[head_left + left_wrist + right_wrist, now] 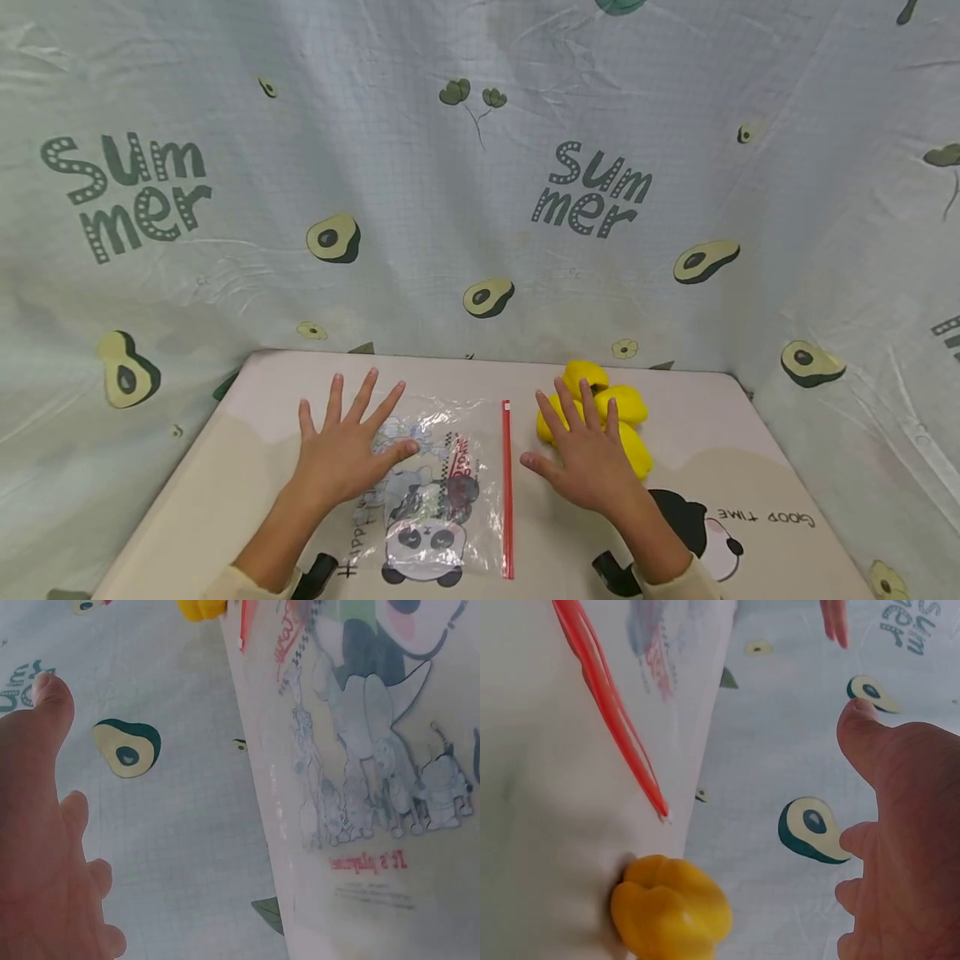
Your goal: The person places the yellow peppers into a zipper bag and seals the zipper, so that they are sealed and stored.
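Note:
My left hand (pixel 341 454) hovers with fingers spread over the left part of a clear plastic zip bag (pixel 486 467). The bag lies flat, its red zip strip (pixel 507 492) running along its right side. Printed cartoon figures show on it in the left wrist view. Spread the same way, my right hand (pixel 588 467) overlaps a group of several yellow bell peppers (pixel 624 405) in the head view. In the right wrist view, one lobed yellow bell pepper (pixel 671 909) sits below the end of the red strip, apart from the fingers. Neither hand holds anything.
The pale table (pixel 247 442) carries a printed panda (pixel 425 546), seen through the bag, and a black-and-white cartoon head with lettering at right. A light curtain (pixel 405 167) printed with avocados hangs behind and at both sides of the table.

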`<act>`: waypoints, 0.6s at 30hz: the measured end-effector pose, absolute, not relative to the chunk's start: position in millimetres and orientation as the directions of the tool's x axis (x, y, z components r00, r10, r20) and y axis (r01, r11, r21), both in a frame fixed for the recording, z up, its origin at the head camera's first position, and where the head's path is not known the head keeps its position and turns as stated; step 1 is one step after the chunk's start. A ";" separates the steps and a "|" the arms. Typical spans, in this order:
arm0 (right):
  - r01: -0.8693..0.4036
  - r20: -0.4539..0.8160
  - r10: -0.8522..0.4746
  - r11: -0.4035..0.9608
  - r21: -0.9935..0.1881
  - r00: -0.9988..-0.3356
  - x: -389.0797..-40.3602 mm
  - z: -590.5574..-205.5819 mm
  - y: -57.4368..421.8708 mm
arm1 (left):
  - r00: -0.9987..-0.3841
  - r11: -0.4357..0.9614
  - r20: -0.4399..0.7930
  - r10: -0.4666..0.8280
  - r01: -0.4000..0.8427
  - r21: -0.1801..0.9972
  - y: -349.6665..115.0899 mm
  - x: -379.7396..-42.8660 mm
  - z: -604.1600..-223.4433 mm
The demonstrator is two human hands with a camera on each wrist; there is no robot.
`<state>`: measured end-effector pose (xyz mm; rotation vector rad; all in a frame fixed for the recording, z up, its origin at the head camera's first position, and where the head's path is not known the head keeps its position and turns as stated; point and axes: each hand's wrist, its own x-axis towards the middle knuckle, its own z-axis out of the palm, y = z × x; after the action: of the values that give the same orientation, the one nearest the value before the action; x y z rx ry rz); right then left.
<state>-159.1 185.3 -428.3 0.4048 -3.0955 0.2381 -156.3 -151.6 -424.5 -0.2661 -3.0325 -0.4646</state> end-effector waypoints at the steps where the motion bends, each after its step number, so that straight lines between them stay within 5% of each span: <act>1: -0.255 0.029 -0.254 0.956 -0.147 -0.967 -159.0 -428.9 185.0 | -0.983 0.940 0.087 0.161 0.180 0.291 -150.6 -156.1 -425.6; 18: -0.251 0.014 -0.252 0.956 -0.151 -0.968 -148.4 -444.4 178.4 | -0.984 0.937 0.071 0.166 0.180 0.299 -136.6 -148.8 -442.5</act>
<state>-148.4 178.4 -444.4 0.4004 -3.1119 0.2391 -148.8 -136.6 -442.5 -0.2724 -3.0476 -0.4762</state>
